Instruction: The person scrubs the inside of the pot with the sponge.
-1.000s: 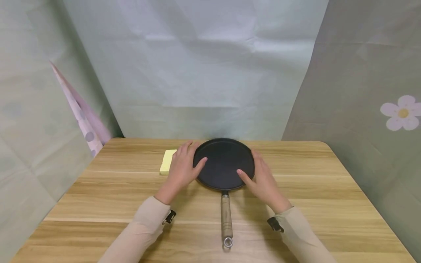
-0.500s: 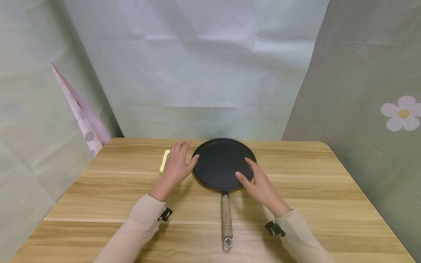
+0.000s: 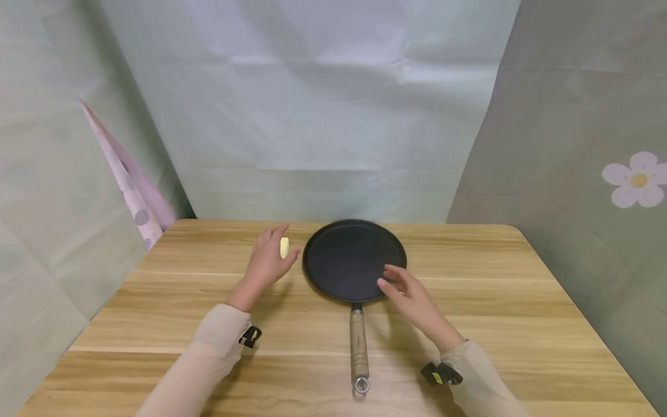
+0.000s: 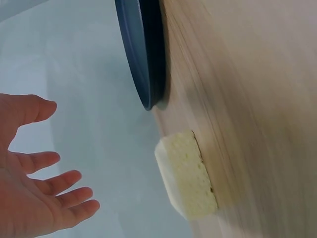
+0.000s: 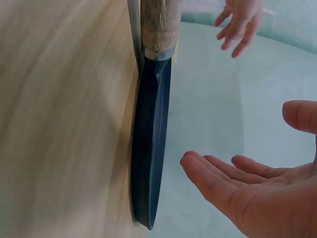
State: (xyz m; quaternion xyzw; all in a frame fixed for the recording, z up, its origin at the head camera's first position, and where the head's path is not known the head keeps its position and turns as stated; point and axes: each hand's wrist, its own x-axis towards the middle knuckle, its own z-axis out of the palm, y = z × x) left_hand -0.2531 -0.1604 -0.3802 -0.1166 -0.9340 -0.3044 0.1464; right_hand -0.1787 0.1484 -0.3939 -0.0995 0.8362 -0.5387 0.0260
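A round black flat pan (image 3: 354,255) with a wooden handle (image 3: 359,344) lies on the table, its handle toward me. My left hand (image 3: 266,258) hovers left of the pan above a pale yellow sponge (image 3: 284,247), which it partly hides in the head view. The left wrist view shows the sponge (image 4: 188,176) on the tabletop, apart from the spread fingers (image 4: 54,183). Over the pan's lower right rim hangs my right hand (image 3: 414,298), its fingers loosely bent and holding nothing. In the right wrist view the hand (image 5: 262,183) stays apart from the pan (image 5: 151,148).
The wooden table (image 3: 500,324) has rounded far corners. Pale fabric hangs behind it (image 3: 333,116) and on both sides; the right side cloth (image 3: 573,116) bears a printed flower. Black camera mounts (image 3: 442,373) sit at the wrists.
My left hand has drawn away from the pan's left rim to the left, over the sponge. My right hand has moved off the right rim and slightly toward me. The pan stays put.
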